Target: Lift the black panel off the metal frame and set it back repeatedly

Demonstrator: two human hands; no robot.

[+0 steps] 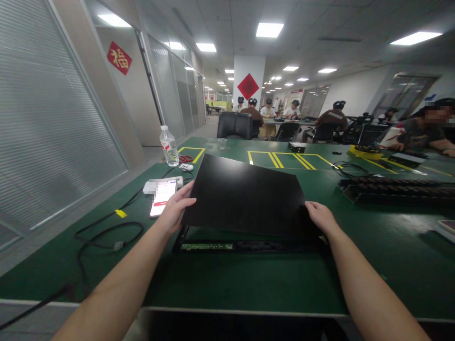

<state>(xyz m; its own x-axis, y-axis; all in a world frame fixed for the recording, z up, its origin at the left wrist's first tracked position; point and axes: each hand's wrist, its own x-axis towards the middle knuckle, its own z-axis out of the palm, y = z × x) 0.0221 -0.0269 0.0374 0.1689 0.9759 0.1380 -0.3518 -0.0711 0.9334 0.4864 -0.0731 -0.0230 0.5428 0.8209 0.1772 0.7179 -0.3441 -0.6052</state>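
A black flat screen panel (245,199) is held tilted between my two hands, its near edge raised. My left hand (176,208) grips its left edge, thumb on the front face. At the right edge, my right hand (322,218) pinches the panel near its lower corner. Beneath lies a black frame (277,246), mostly hidden by the panel. A green circuit board strip (206,246) shows along the frame's near side. Whether the panel touches the frame at its far side, I cannot tell.
Left of the panel lie a lit phone (164,199), a white mouse (186,167), red scissors (185,158) and black cables (103,244). A water bottle (169,146) stands behind them. Stacked black strips (394,189) lie at right. Several people sit at tables beyond.
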